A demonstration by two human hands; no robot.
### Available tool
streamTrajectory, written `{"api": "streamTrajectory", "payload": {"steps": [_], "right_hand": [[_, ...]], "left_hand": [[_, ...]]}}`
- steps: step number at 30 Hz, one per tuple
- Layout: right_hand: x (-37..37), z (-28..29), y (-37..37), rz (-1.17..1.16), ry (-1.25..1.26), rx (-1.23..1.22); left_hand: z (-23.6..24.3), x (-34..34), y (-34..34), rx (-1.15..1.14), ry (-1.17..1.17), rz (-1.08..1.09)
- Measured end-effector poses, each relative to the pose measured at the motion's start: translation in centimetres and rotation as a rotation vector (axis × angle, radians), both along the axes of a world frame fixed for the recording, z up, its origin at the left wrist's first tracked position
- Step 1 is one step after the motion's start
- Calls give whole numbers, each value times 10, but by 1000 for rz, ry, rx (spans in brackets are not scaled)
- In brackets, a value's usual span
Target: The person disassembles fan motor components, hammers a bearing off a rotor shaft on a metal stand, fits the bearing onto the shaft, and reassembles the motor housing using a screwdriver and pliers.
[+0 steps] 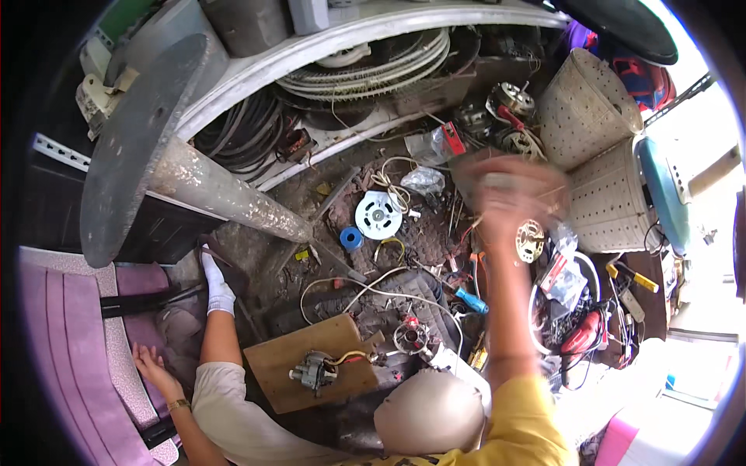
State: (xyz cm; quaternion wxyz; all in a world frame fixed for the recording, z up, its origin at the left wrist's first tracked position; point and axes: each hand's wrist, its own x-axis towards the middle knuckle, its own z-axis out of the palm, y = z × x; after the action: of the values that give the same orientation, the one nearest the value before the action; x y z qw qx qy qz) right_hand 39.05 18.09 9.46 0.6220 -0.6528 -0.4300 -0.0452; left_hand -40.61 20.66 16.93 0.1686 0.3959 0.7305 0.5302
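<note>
My right hand [509,186] reaches far out over the workspace at the right and is smeared by motion. Whether anything is in it does not show. It is nearest to a brass-coloured round motor cover [530,239] and loose motor parts [513,101] behind. My left hand [155,374] is low at the left beside a purple cushion [70,342], fingers apart and holding nothing. Before me a wooden board [272,361] bears a small grey motor part [315,371] with a yellow wire. A white round motor cover [378,216] with a pale cord lies in the middle.
Beside the white cover stands a blue tape roll [351,238]. A blue-handled screwdriver [471,300] lies near my right forearm. Perforated drums [592,109], a red power tool [581,334] and cables crowd the right. A rusty post [225,190] rises at left; coiled hoses [373,74] fill the shelf.
</note>
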Motion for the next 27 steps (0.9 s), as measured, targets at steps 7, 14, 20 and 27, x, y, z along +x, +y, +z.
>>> {"api": "streamTrajectory", "payload": {"steps": [7, 14, 20, 27], "right_hand": [[-42, -137, 27, 186, 360, -136], [0, 96, 33, 142, -399, 33], [-14, 132, -9, 168, 48, 457], [-44, -146, 41, 236, 235, -362]], "left_hand": [[25, 23, -11, 15, 33, -9], [14, -11, -21, -15, -17, 3], [14, -45, -18, 13, -63, 64], [3, 5, -17, -70, -55, 8]]}}
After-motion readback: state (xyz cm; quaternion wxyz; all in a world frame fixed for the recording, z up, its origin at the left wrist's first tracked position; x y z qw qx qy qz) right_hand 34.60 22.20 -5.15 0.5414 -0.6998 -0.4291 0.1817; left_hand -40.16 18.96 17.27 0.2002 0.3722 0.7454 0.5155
